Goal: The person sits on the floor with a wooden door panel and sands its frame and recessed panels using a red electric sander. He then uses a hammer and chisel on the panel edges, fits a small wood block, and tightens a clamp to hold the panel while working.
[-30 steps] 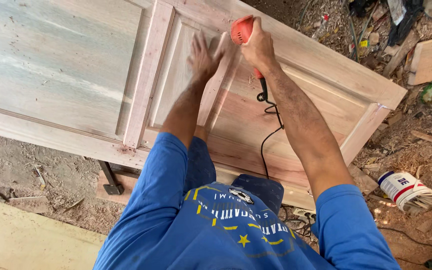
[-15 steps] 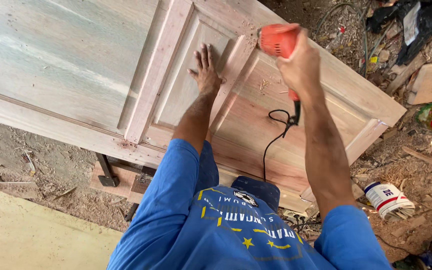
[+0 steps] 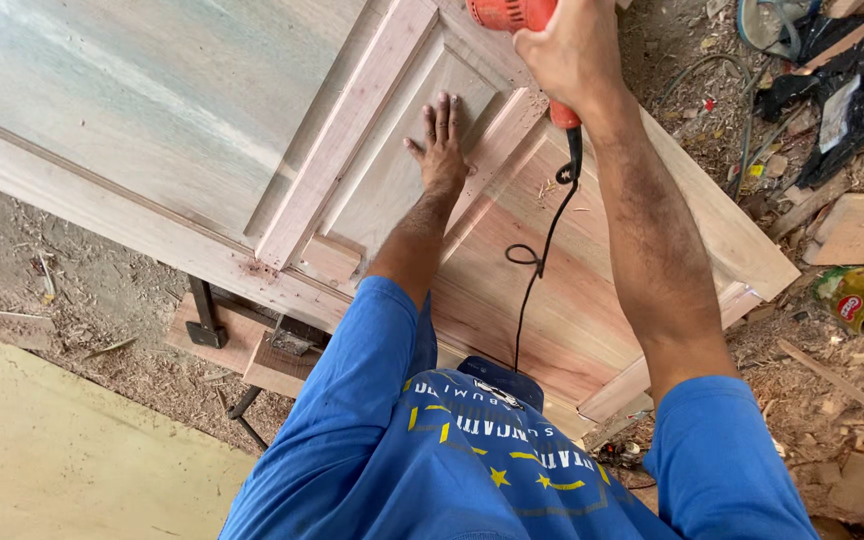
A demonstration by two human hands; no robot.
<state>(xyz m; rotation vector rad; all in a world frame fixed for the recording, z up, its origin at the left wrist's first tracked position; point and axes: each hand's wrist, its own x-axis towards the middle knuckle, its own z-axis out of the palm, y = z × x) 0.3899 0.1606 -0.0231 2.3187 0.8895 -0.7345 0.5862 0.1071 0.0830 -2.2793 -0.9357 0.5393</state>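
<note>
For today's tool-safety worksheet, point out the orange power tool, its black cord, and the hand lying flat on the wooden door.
orange power tool (image 3: 500, 13), head view, body.
black cord (image 3: 549, 235), head view, hanging middle.
left hand (image 3: 442, 150), head view, back of hand.

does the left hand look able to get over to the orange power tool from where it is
Probably yes. The left hand lies flat on the wooden door, holding nothing. The orange power tool sits just up and to its right in the right hand, with only bare panel between. The black cord hangs lower, out of the way.

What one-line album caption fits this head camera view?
Left hand flat on a wooden panel door, right hand gripping an orange power tool above it.
</note>
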